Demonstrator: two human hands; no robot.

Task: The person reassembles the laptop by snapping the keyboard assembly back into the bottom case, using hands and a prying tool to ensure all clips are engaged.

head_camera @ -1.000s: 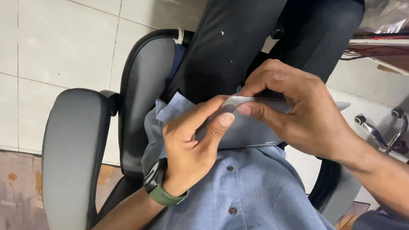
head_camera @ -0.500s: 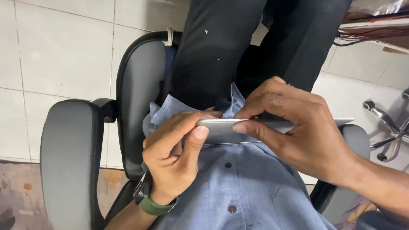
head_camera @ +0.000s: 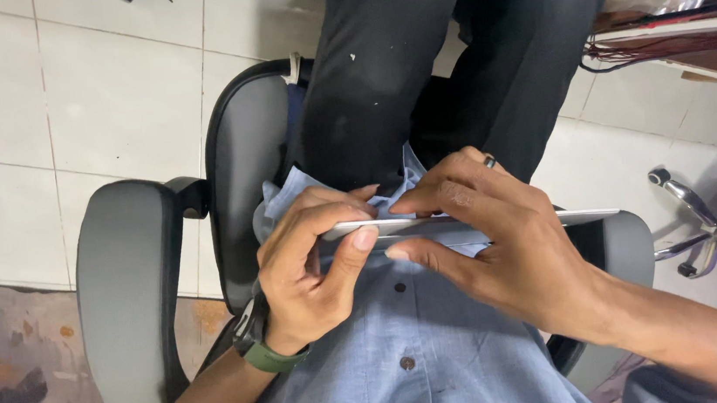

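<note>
I look down at my lap, seated in a grey office chair. A thin flat silver-grey slab, like a tablet, lies edge-on across my lap above my blue buttoned shirt. My left hand grips its left end, thumb under and fingers over the top. A green watch band is on that wrist. My right hand pinches the slab's middle from above, with a dark ring on one finger. My dark trousers stretch away beyond the slab.
White floor tiles lie to the left, and a patterned rug is at lower left. A chrome castor base of another chair stands at right. A table edge with plastic wrap and red cables is at upper right.
The view has tilted down and closer. The slab has turned from showing its face to lying edge-on, level across my lap. Both hands keep their hold.
</note>
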